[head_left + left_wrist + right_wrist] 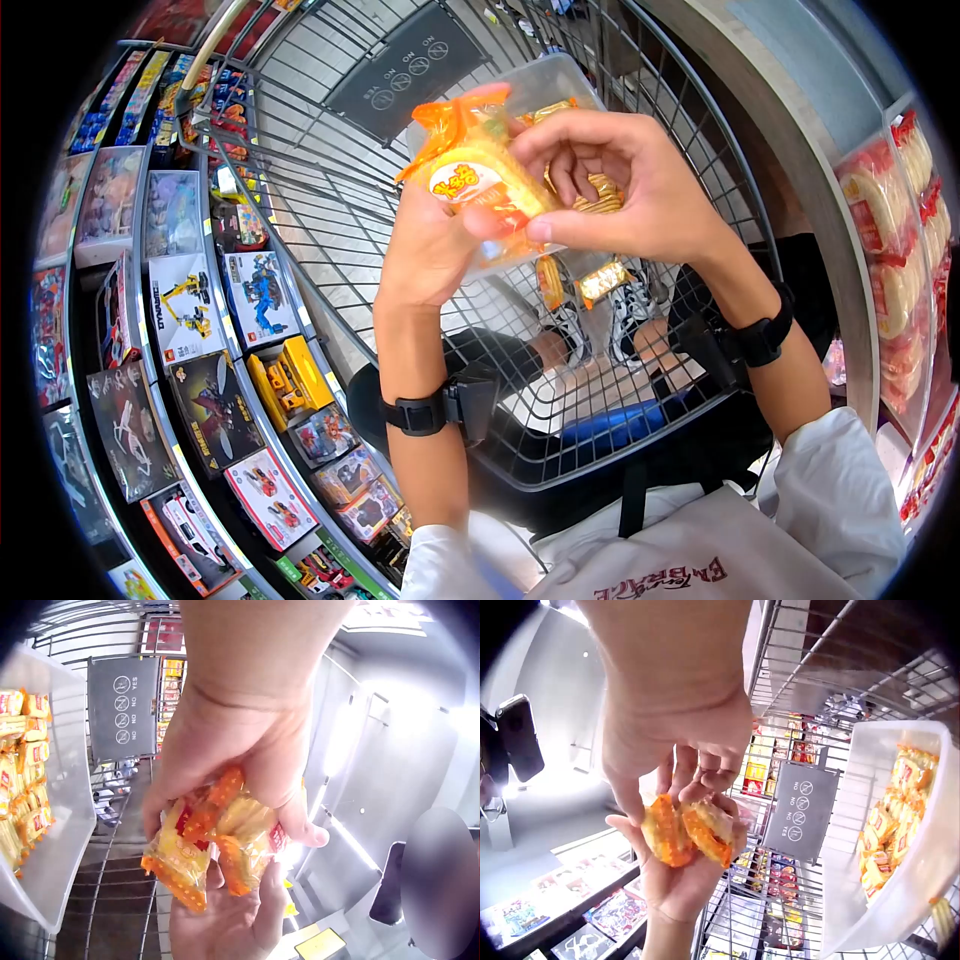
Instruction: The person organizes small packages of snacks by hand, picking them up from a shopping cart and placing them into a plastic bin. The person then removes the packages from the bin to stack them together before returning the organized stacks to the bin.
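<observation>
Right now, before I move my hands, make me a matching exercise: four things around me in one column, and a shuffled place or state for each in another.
Column one
1. Orange-and-yellow wrapped snack packet nearest the head camera
2. Translucent plastic tub
3. Grey rectangular panel
4. Bright yellow boxed toy vehicle

Column two
A. Printed with NO and YES
B. Left of the wire cart in the head view
C. Held in the hands
D. Containing more wrapped snacks

Right pairs: 1-C, 2-D, 3-A, 4-B.

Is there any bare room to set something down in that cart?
Seemingly: the wire mesh looks bare between two loose packets and the near rim. Crowded: inside the tub, heaped with snack packets.
</observation>
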Available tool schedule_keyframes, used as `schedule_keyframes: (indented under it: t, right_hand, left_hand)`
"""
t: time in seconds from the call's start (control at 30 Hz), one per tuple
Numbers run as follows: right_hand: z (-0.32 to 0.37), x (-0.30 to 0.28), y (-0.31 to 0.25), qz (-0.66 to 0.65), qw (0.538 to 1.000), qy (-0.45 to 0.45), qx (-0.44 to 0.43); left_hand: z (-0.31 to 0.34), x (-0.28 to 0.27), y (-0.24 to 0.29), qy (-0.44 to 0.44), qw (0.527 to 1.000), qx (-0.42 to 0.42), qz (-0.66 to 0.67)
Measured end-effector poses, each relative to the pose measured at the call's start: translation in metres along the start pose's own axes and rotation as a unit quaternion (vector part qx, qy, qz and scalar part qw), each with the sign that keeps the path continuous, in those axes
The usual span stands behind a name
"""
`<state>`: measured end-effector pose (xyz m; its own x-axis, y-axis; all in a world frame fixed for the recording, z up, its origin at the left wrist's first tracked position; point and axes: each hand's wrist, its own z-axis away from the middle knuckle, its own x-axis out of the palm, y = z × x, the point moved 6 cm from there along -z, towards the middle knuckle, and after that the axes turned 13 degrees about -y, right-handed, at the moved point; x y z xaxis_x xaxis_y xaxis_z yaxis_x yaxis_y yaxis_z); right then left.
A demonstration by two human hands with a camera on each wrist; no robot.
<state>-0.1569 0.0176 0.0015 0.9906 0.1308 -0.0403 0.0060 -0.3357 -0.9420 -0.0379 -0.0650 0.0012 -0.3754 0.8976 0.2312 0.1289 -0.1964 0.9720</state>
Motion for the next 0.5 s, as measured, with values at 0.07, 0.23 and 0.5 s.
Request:
schedule_keyframes:
  t: [0.07, 0.23, 0.5]
  right_hand:
    - [0.0, -0.005, -0.005, 0.098, 0.993, 0.027, -0.057]
    - [0.0, -0.007, -0.014, 0.152, 0.976, 0.064, -0.139]
    - [0.003, -0.007, -0.016, 0.093, 0.985, 0.045, -0.14]
  left_hand:
    - [0.001, -0.005, -0.003, 0.007, 0.998, -0.026, -0.05]
    - [0.007, -0.009, -0.003, 0.017, 1.0, 0.025, -0.005]
    - [0.01, -0.025, -0.006, 0.017, 0.998, 0.065, 0.014]
